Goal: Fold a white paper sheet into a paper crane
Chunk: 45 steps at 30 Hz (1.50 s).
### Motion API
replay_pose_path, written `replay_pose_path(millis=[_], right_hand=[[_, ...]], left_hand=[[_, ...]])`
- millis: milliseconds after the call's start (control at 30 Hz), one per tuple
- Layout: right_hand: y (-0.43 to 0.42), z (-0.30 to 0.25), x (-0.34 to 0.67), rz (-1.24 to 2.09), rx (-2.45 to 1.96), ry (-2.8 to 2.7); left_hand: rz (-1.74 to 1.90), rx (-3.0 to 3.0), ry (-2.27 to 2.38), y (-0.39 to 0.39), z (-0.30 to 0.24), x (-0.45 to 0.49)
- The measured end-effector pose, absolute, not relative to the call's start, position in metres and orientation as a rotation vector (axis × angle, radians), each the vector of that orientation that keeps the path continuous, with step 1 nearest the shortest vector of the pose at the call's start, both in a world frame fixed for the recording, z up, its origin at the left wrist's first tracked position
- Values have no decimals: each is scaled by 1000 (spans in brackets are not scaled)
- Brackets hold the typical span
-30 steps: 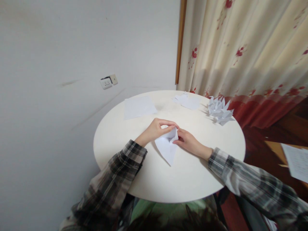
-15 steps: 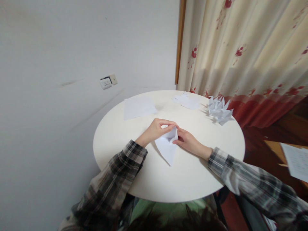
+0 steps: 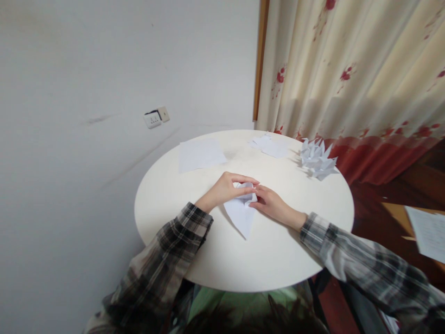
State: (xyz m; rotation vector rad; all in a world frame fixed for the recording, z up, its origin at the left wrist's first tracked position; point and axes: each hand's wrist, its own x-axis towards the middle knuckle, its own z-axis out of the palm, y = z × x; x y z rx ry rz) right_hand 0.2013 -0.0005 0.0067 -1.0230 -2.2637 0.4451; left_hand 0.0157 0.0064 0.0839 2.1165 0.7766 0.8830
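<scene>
A partly folded sheet of white paper (image 3: pixel 240 218) lies on the round table in front of me, one point towards me and a raised flap at its far end. My left hand (image 3: pixel 229 188) reaches over that far end from the left, thumb and fingertips at the flap. From the right, my right hand (image 3: pixel 271 204) grips the paper's right edge between thumb and fingers. The fingertips of both hands meet near the flap's upper right corner, which they partly hide.
On the white table (image 3: pixel 167 208), a flat paper sheet (image 3: pixel 201 154) lies at the back left. Several smaller paper pieces (image 3: pixel 269 146) rest at the back. A cluster of pointed folded-paper figures (image 3: pixel 317 158) stands back right, near the curtain (image 3: pixel 347 69). A wall (image 3: pixel 86 162) borders the left.
My left thumb and fingers have spread a little, the thumb moving down over the flap, which now sits lower. My right hand keeps its place.
</scene>
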Motion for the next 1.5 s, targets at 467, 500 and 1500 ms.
replay_pose_path(millis=[467,500,1500], right_hand=[[1,5,200,458,-1031,-2255],[0,6,200,460,-1035,-2254],[-2,14,197,879,-1104,-2158]], left_hand=[[1030,1855,849,11,72,23],[1047,1846,851,12,71,24],[1027,1705,1033,21,63,28]])
